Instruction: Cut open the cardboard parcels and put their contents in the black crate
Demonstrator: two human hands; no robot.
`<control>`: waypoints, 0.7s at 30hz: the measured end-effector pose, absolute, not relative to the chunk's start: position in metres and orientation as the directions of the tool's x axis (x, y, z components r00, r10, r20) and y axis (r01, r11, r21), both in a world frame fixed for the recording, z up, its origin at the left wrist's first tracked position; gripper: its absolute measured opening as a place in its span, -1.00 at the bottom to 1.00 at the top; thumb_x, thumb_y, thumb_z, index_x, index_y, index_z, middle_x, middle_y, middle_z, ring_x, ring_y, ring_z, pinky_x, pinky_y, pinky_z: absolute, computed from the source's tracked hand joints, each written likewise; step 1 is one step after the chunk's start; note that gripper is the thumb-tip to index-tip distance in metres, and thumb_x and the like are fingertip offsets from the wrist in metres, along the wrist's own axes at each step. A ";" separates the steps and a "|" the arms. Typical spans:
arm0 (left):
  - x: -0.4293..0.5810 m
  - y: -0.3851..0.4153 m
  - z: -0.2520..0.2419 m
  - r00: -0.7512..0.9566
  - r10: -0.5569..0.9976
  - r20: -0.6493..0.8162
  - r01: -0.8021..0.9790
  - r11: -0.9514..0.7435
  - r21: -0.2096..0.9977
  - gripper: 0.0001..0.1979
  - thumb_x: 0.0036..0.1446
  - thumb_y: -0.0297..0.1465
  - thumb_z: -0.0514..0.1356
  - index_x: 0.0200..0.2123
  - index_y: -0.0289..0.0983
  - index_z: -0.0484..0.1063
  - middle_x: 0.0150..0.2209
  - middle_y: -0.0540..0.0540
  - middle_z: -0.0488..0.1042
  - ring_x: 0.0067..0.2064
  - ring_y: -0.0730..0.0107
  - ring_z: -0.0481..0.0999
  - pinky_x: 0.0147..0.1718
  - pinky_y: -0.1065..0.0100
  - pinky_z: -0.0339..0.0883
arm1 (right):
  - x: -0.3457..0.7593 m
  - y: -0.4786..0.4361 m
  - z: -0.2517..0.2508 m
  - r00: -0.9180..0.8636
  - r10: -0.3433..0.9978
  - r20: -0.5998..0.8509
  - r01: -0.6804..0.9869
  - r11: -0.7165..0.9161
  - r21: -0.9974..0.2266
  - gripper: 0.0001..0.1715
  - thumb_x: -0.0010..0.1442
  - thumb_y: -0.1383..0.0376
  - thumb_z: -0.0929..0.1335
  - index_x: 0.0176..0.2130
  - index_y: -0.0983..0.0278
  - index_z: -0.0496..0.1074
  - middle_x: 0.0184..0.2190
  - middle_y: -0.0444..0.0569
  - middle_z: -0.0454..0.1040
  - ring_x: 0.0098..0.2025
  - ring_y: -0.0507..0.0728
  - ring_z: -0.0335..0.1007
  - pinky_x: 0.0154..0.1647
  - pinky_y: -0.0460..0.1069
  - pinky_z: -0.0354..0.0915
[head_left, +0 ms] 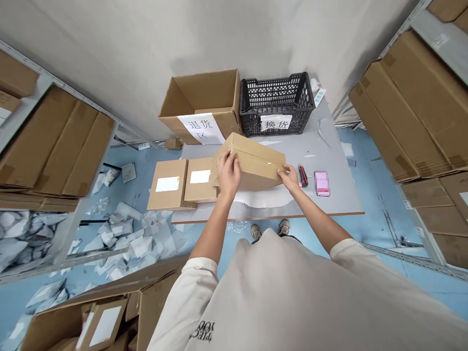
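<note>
A closed brown cardboard box (256, 163) is held tilted above the grey table (329, 146). My left hand (228, 173) grips its near left corner with fingers curled over the top edge. My right hand (288, 176) clasps its right end. Two flat cardboard boxes with white labels (168, 184) (199, 180) lie side by side on the table's left part, just left of the held box. White wrapping sheet (266, 199) lies under the box near the table's front edge.
An open cardboard box with a paper sign (201, 105) and a black plastic crate (276, 102) stand at the table's back. A red-black cutter (303, 175) and a pink phone (322, 183) lie right of my hand. Shelves of cartons flank both sides; torn packaging litters the floor left.
</note>
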State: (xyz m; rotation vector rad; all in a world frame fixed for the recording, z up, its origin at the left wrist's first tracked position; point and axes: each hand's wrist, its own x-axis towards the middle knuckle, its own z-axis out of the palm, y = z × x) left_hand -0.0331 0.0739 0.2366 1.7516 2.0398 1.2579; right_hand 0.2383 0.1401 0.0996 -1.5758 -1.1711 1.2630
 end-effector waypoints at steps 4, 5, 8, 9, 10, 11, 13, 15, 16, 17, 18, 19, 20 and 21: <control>-0.029 0.072 0.217 -0.354 0.884 0.304 0.666 0.010 0.746 -0.55 0.58 -0.14 0.07 0.25 -0.20 0.61 0.38 -0.34 0.49 0.48 -0.01 0.46 0.54 -0.03 0.32 | 0.272 0.145 0.121 0.206 0.969 -0.135 0.364 -0.203 -0.909 -0.36 0.15 0.01 0.54 0.17 0.11 0.54 0.30 0.15 0.47 0.39 0.39 0.34 0.56 0.28 0.21; -0.026 0.071 0.210 -0.363 0.888 0.283 0.649 0.024 0.760 -0.57 0.58 -0.15 0.08 0.23 -0.21 0.61 0.37 -0.34 0.49 0.47 -0.01 0.47 0.53 -0.01 0.33 | 0.280 0.145 0.125 0.219 0.969 -0.115 0.402 -0.197 -0.894 -0.35 0.15 0.03 0.54 0.18 0.13 0.54 0.30 0.16 0.45 0.41 0.40 0.33 0.58 0.30 0.18; -0.019 0.063 0.187 -0.416 0.875 0.246 0.603 0.063 0.795 -0.62 0.56 -0.20 0.11 0.19 -0.21 0.62 0.33 -0.33 0.47 0.45 0.02 0.49 0.51 0.04 0.36 | 0.294 0.138 0.133 0.187 0.979 -0.077 0.461 -0.157 -0.873 -0.38 0.17 0.09 0.53 0.19 0.15 0.56 0.29 0.18 0.42 0.40 0.40 0.33 0.59 0.32 0.18; -0.018 0.059 0.180 -0.446 0.862 0.241 0.584 0.076 0.808 -0.64 0.55 -0.23 0.12 0.19 -0.21 0.62 0.32 -0.32 0.46 0.45 0.03 0.49 0.50 0.05 0.37 | 0.295 0.135 0.134 0.165 0.984 -0.063 0.473 -0.135 -0.871 -0.40 0.18 0.10 0.52 0.19 0.15 0.56 0.28 0.18 0.41 0.41 0.39 0.33 0.59 0.32 0.19; -0.018 0.056 0.173 -0.475 0.849 0.232 0.563 0.090 0.822 -0.66 0.54 -0.26 0.13 0.18 -0.21 0.62 0.30 -0.31 0.45 0.44 0.04 0.49 0.49 0.05 0.38 | 0.295 0.132 0.134 0.144 0.988 -0.046 0.484 -0.111 -0.868 -0.42 0.20 0.12 0.51 0.19 0.15 0.57 0.26 0.17 0.42 0.41 0.39 0.32 0.59 0.32 0.20; -0.019 0.052 0.166 -0.504 0.836 0.217 0.537 0.107 0.837 -0.68 0.51 -0.29 0.16 0.17 -0.21 0.62 0.28 -0.31 0.45 0.42 0.04 0.50 0.49 0.05 0.38 | 0.295 0.129 0.133 0.127 0.992 -0.025 0.496 -0.086 -0.864 -0.44 0.21 0.13 0.50 0.18 0.15 0.58 0.24 0.17 0.42 0.41 0.39 0.32 0.58 0.33 0.21; -0.022 0.044 0.156 -0.543 0.822 0.170 0.491 0.147 0.859 -0.71 0.45 -0.35 0.20 0.14 -0.22 0.62 0.24 -0.30 0.46 0.39 0.04 0.51 0.49 0.04 0.36 | 0.293 0.122 0.132 0.107 0.994 0.015 0.523 -0.043 -0.851 -0.46 0.22 0.15 0.48 0.17 0.16 0.60 0.20 0.16 0.43 0.41 0.40 0.32 0.58 0.34 0.21; -0.026 0.037 0.149 -0.556 0.821 0.128 0.467 0.181 0.866 -0.71 0.41 -0.41 0.21 0.12 -0.22 0.61 0.22 -0.30 0.46 0.37 0.03 0.52 0.50 0.02 0.33 | 0.291 0.116 0.130 0.096 0.994 0.042 0.547 -0.018 -0.837 -0.48 0.23 0.16 0.48 0.17 0.18 0.60 0.18 0.17 0.41 0.40 0.41 0.33 0.57 0.35 0.22; -0.027 0.034 0.146 -0.556 0.823 0.116 0.465 0.192 0.864 -0.70 0.40 -0.42 0.20 0.12 -0.23 0.61 0.21 -0.30 0.45 0.37 0.02 0.52 0.50 0.00 0.32 | 0.291 0.113 0.130 0.091 0.995 0.050 0.556 -0.009 -0.831 -0.49 0.24 0.16 0.47 0.16 0.18 0.60 0.17 0.17 0.41 0.38 0.41 0.34 0.56 0.35 0.24; -0.028 0.032 0.144 -0.553 0.826 0.110 0.468 0.198 0.861 -0.70 0.40 -0.43 0.19 0.12 -0.23 0.60 0.21 -0.30 0.45 0.36 0.02 0.52 0.50 0.00 0.32 | 0.291 0.111 0.129 0.086 0.995 0.055 0.562 -0.003 -0.827 -0.50 0.24 0.15 0.48 0.16 0.18 0.60 0.17 0.17 0.40 0.36 0.41 0.35 0.54 0.35 0.26; -0.029 0.030 0.142 -0.548 0.829 0.109 0.474 0.201 0.857 -0.69 0.40 -0.44 0.18 0.13 -0.23 0.59 0.22 -0.31 0.44 0.36 0.01 0.52 0.50 -0.01 0.33 | 0.292 0.108 0.129 0.079 0.995 0.056 0.564 0.001 -0.826 -0.51 0.25 0.15 0.48 0.15 0.17 0.59 0.16 0.17 0.40 0.34 0.40 0.36 0.51 0.35 0.30; -0.030 0.027 0.141 -0.543 0.833 0.109 0.482 0.203 0.852 -0.68 0.40 -0.44 0.17 0.14 -0.23 0.58 0.23 -0.31 0.44 0.37 0.01 0.52 0.49 -0.01 0.33 | 0.293 0.105 0.129 0.071 0.996 0.053 0.561 0.004 -0.828 -0.52 0.25 0.14 0.48 0.14 0.17 0.59 0.16 0.17 0.39 0.32 0.40 0.38 0.48 0.35 0.33; -0.030 0.025 0.139 -0.536 0.837 0.109 0.494 0.207 0.844 -0.68 0.40 -0.44 0.17 0.15 -0.22 0.58 0.23 -0.30 0.44 0.37 0.00 0.52 0.48 -0.01 0.34 | 0.295 0.103 0.129 0.061 0.997 0.046 0.555 0.004 -0.832 -0.52 0.25 0.13 0.48 0.13 0.17 0.58 0.16 0.17 0.40 0.28 0.39 0.41 0.45 0.34 0.37; -0.031 0.023 0.138 -0.528 0.842 0.110 0.512 0.213 0.832 -0.67 0.40 -0.43 0.17 0.16 -0.21 0.57 0.23 -0.30 0.44 0.37 0.00 0.52 0.48 -0.01 0.35 | 0.296 0.101 0.128 0.053 0.998 0.036 0.547 0.001 -0.837 -0.52 0.25 0.12 0.48 0.13 0.17 0.58 0.16 0.18 0.40 0.24 0.38 0.44 0.40 0.32 0.41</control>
